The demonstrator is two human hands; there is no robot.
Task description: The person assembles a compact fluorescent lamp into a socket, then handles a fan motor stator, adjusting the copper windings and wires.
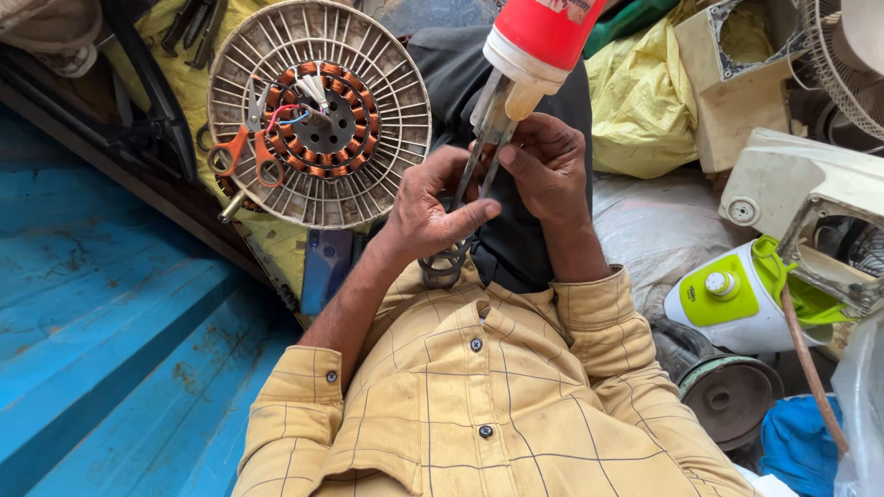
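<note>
Both hands meet over the lap: the left hand closes its grip on a pair of dark scissors, and the right hand pinches the blades just beside it, below the red bottle.

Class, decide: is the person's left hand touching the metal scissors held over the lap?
Touching. The head view shows the left hand wrapped around the metal scissors, its forefinger laid across the blades; the right hand grips them too.

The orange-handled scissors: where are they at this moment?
In the head view the orange-handled scissors lie upper left on the round fan grille, beside the copper-wound stator, left of the person's left hand.
</note>
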